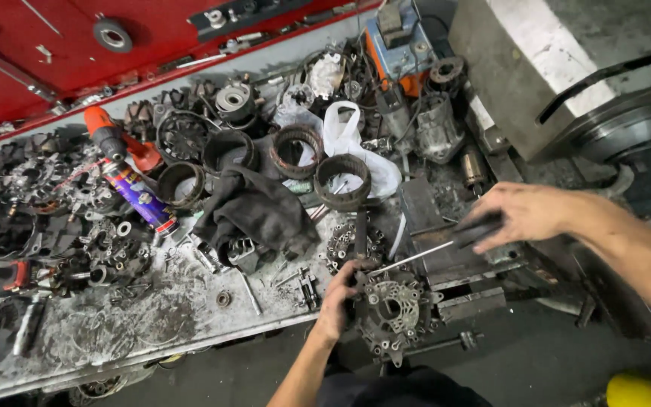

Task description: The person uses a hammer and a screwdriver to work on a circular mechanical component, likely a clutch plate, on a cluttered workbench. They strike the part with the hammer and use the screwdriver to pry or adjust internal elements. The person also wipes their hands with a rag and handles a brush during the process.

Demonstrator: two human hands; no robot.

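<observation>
The left hand has its grip closed around the rim of a grey metal alternator housing, holding it just past the bench's front edge. The right hand is wrapped tight on the dark handle of a screwdriver, whose shaft tip touches the housing's top. Dirty parts, a black rag and metal rings crowd the bench; open room lies only below its front edge.

Three stator rings, one spray can, perhaps two rags.
</observation>
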